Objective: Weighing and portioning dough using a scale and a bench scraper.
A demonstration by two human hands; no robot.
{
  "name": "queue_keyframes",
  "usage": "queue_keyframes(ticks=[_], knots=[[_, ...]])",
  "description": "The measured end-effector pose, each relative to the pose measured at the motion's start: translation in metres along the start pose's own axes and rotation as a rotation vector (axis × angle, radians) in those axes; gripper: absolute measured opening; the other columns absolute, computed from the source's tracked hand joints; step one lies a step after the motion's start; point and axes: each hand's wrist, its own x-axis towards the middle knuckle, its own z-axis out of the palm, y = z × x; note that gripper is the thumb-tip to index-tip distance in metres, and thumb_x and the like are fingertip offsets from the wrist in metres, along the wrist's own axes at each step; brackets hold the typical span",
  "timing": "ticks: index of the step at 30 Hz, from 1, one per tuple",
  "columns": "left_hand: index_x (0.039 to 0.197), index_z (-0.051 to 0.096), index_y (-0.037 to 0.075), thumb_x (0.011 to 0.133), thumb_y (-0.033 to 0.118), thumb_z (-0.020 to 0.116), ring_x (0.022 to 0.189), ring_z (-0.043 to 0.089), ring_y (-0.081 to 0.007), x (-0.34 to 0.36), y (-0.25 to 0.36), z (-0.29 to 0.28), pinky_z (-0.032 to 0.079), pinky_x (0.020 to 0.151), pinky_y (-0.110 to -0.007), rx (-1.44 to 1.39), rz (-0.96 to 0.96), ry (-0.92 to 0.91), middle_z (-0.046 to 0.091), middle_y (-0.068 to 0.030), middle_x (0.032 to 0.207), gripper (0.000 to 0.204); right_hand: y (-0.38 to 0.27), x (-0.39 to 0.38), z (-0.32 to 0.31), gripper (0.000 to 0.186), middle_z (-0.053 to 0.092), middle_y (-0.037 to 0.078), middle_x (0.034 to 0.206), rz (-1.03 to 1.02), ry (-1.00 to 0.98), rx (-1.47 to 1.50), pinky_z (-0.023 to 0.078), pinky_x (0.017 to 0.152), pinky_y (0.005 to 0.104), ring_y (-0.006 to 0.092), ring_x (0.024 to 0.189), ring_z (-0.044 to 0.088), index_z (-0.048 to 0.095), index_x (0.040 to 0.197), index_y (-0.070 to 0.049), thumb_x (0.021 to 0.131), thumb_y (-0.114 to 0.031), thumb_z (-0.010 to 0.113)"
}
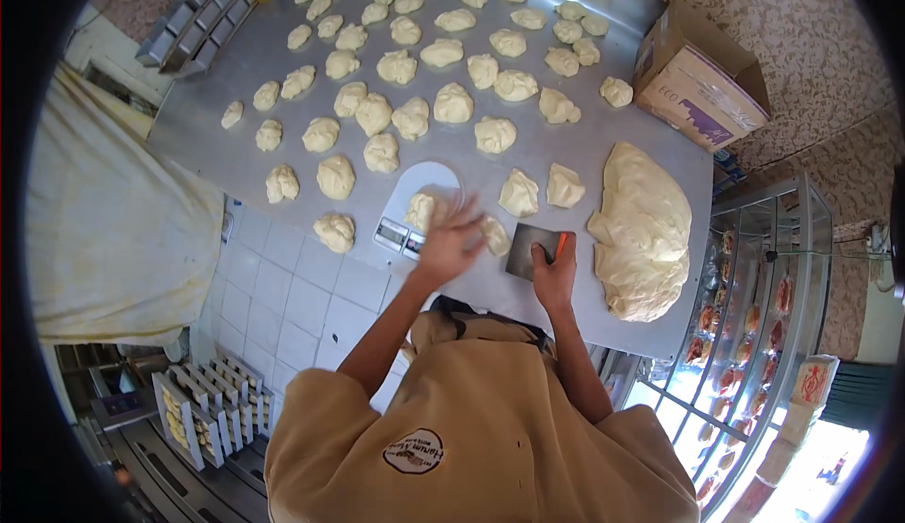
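Observation:
My left hand (pixel 449 248), smeared by motion, is over the right side of a white kitchen scale (pixel 391 212) with a small display. A lump of dough (pixel 420 210) lies on the scale's plate, right at my fingers; whether they touch it is unclear. My right hand (pixel 554 273) grips the orange handle of a dough scraper (pixel 531 251), its flat metal blade pointing left over the table. One small dough piece (pixel 494 236) sits between my left hand and the blade. Beyond the scraper are two cut dough pieces (pixel 518 193). A big mass of dough (pixel 643 235) rests to the right of my right hand.
Many dough lumps (pixel 396 67) are spread over the metal table (pixel 236 155). An open cardboard box (pixel 702 84) stands at the back right, joined metal pans (pixel 203 18) at the far left. A rack with packaged goods (pixel 754 334) is on the right; stacked trays (pixel 212 400) stand lower left.

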Motion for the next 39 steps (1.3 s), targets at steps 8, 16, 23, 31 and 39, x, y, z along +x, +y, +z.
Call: queue_keyframes(ticks=[8, 16, 23, 31, 39], knots=[[0.138, 0.062, 0.015, 0.09, 0.02, 0.066, 0.127, 0.054, -0.0331, 0.012, -0.084, -0.035, 0.043, 0.107, -0.037, -0.616, -0.468, 0.203, 0.058, -0.013, 0.142, 0.049, 0.005, 0.004, -0.008, 0.031, 0.061, 0.019, 0.087, 0.032, 0.001, -0.031, 0.048, 0.065, 0.045, 0.0331, 0.067, 0.055, 0.045, 0.112, -0.001, 0.089, -0.01, 0.063], [0.137, 0.062, 0.011, 0.086, 0.013, 0.064, 0.109, 0.065, -0.0295, 0.023, -0.04, -0.05, 0.05, 0.095, -0.034, -1.425, -0.765, 0.276, 0.068, -0.0135, 0.124, 0.051, -0.003, 0.011, 0.014, 0.031, 0.062, 0.022, 0.091, 0.106, -0.233, -0.08, 0.049, 0.066, 0.0491, 0.0395, 0.068, 0.059, 0.043, 0.114, -0.001, 0.088, -0.008, 0.059], [0.133, 0.063, 0.005, 0.076, 0.018, 0.069, 0.102, 0.065, -0.0289, 0.025, -0.031, 0.001, 0.051, 0.09, -0.034, -0.577, -0.412, -0.083, 0.07, -0.0121, 0.119, 0.058, 0.01, 0.035, 0.086, 0.035, 0.062, 0.021, 0.087, 0.007, -0.146, -0.319, 0.048, 0.067, 0.0502, 0.0392, 0.072, 0.061, 0.038, 0.12, -0.002, 0.09, -0.009, 0.054], [0.109, 0.065, 0.002, 0.075, 0.019, 0.073, 0.095, 0.067, -0.0343, 0.039, 0.005, -0.002, 0.051, 0.079, -0.036, -0.402, -0.451, -0.17, 0.071, -0.0173, 0.106, 0.038, 0.022, 0.078, 0.091, 0.038, 0.063, 0.022, 0.087, 0.001, -0.051, -0.291, 0.049, 0.067, 0.0506, 0.041, 0.072, 0.062, 0.039, 0.125, -0.004, 0.091, -0.011, 0.055], [0.11, 0.061, 0.007, 0.079, 0.027, 0.079, 0.125, 0.05, -0.041, 0.002, -0.01, -0.009, 0.041, 0.102, -0.043, 0.166, -0.542, 0.458, 0.05, -0.0192, 0.141, 0.041, -0.003, 0.073, -0.1, 0.029, 0.067, 0.018, 0.085, -0.078, -0.03, -0.343, 0.048, 0.064, 0.0489, 0.0415, 0.076, 0.066, 0.05, 0.117, -0.009, 0.091, -0.013, 0.061]])
